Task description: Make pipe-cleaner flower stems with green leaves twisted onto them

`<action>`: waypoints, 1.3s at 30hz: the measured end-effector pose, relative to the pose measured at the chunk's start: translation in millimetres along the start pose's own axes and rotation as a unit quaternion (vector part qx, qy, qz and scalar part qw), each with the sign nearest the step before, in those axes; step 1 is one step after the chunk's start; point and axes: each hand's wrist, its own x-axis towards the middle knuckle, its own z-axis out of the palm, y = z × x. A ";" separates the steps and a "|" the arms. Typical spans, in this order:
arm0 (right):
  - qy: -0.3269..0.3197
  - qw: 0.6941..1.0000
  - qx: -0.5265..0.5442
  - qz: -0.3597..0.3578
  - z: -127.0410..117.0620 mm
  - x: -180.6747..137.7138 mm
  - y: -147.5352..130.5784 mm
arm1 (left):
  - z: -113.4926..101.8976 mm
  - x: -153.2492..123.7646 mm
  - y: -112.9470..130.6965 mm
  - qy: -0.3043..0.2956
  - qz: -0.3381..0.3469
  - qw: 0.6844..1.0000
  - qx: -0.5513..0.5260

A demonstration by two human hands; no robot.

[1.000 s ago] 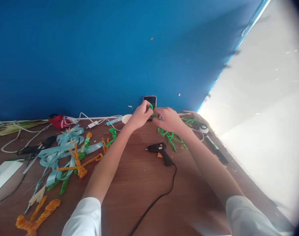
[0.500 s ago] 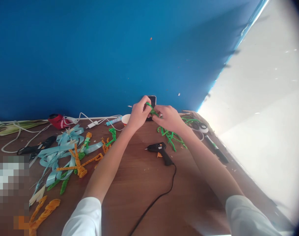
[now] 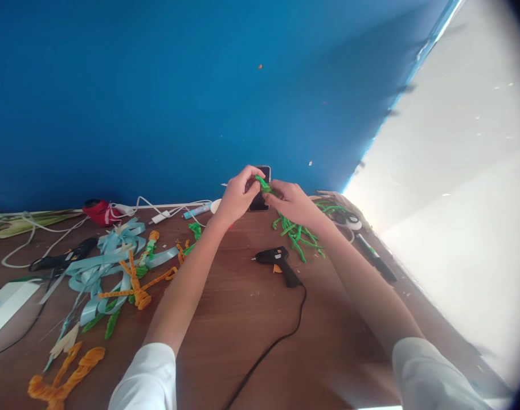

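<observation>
A bright green twisted pipe cleaner [image 3: 263, 185] is held up between my two hands, in front of a dark phone [image 3: 260, 203] leaning on the wall. My left hand [image 3: 239, 193] pinches its upper left end between thumb and fingers. At its lower right end, my right hand [image 3: 290, 199] has its fingers closed on the same piece. Loose green pipe cleaners [image 3: 300, 236] lie under my right hand and forearm. On the table below my hands rests a black hot glue gun [image 3: 279, 261], its nozzle pointing left.
Pale blue ribbon [image 3: 108, 265] lies tangled at the left, beside orange twisted pipe cleaners [image 3: 142, 299]. A second black glue gun [image 3: 65, 256], a red item [image 3: 99, 212] and white cables [image 3: 161, 216] are further left. A marker [image 3: 375, 257] lies at the right edge. A blue wall [image 3: 200, 102] rises behind.
The green piece has turned between my hands and shows more of its bunched shape. My fingers have shifted slightly on it, and more of the phone shows.
</observation>
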 end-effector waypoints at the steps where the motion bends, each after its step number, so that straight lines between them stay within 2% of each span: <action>1: -0.011 1.000 0.014 -0.006 -0.1 -0.1 -0.4 | -0.1 0.3 0.0 0.001 -0.001 1.000 -0.007; 6: -0.049 0.998 0.040 -0.022 -0.4 -0.3 -2.4 | -0.7 1.5 0.7 0.009 0.005 0.998 -0.054; 14: -0.053 0.997 0.045 -0.011 -4.0 -0.1 -4.5 | -7.2 -0.8 6.9 -0.024 0.013 0.997 -0.078; 19: -0.061 0.997 0.051 -0.014 -4.0 -1.0 -5.4 | -8.7 0.4 4.6 -0.021 -0.023 0.995 -0.090; 24: -0.038 0.998 0.022 -0.035 -5.1 -0.9 -4.1 | -7.1 1.4 3.0 -0.009 -0.062 0.990 -0.124; 33: 0.034 0.985 -0.168 -0.018 -1.3 -2.9 -6.5 | -5.7 0.7 0.7 0.026 -0.106 0.984 -0.142; 39: 0.065 0.987 -0.142 -0.021 -1.1 -2.7 -3.4 | -5.0 2.0 1.0 0.007 -0.081 0.982 -0.168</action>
